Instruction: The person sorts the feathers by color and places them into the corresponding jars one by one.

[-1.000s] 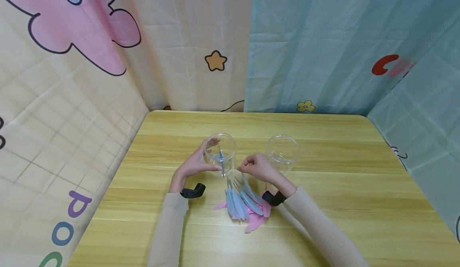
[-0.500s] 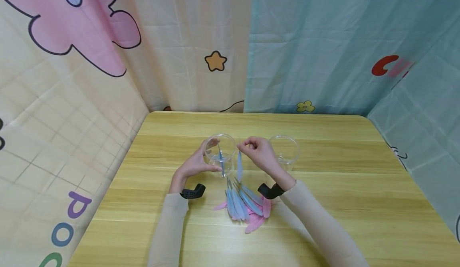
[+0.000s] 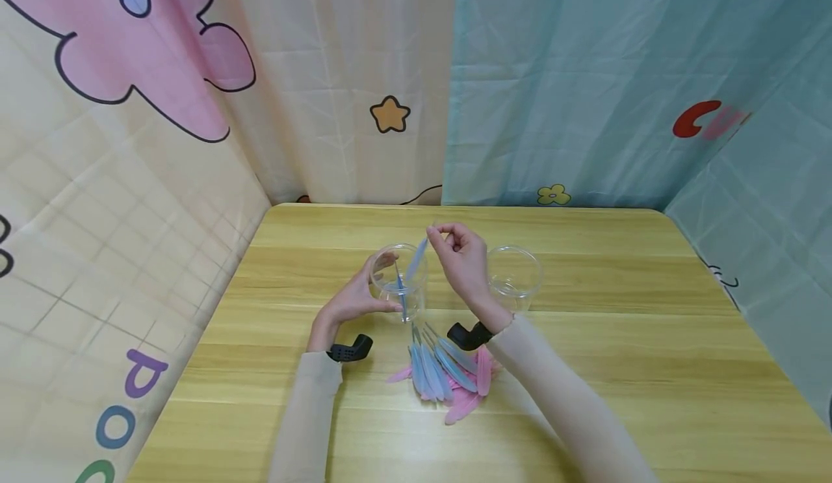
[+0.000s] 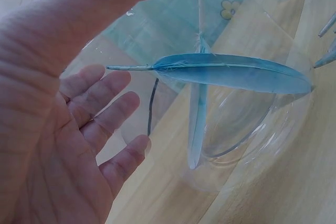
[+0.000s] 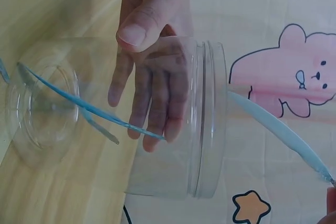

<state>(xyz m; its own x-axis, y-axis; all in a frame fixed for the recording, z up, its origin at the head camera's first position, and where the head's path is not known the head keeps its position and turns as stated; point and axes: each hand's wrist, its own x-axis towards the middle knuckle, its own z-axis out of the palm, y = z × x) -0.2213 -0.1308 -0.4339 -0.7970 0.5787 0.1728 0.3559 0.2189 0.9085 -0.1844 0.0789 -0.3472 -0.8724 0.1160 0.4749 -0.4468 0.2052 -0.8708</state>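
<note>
Held feather: a slender pale-blue feather (image 5: 281, 129), slanting near the centre of the head view, its broad tip at the mouth of the left-hand jar; whether the tip has passed the rim I cannot tell.
Right hand: the right hand (image 3: 463, 258), just right of centre, pinches that feather at its quill end between thumb and fingertips.
Jar: a clear, round plastic jar (image 5: 211, 156) with a ridged rim stands upright, left of the right hand.
Left hand: the left hand (image 3: 354, 295) grasps this jar from the left, thumb on the near side, fingers round the far side.
Inside the jar: a darker blue feather (image 4: 231, 72) leans against the wall; a narrower blue strip crosses it in the left wrist view, and I cannot tell whether that is another feather or a reflection.
Second jar: a matching clear plastic jar (image 3: 513, 302) stands at right of centre, partly behind the right hand.
Feather pile: light-blue feathers (image 3: 430, 373) fan out below centre, lying over bright pink feathers (image 3: 462, 408).
Worktop: a yellowish wood-grain worktop (image 3: 617, 367) carries everything.
Wrists: black devices (image 3: 351, 349) sit at both wrists, beside beige sleeves (image 3: 565, 403).
Backdrop: a cream curtain (image 3: 312, 93) at upper left, a blue-green curtain (image 3: 552, 71) at upper right.
</note>
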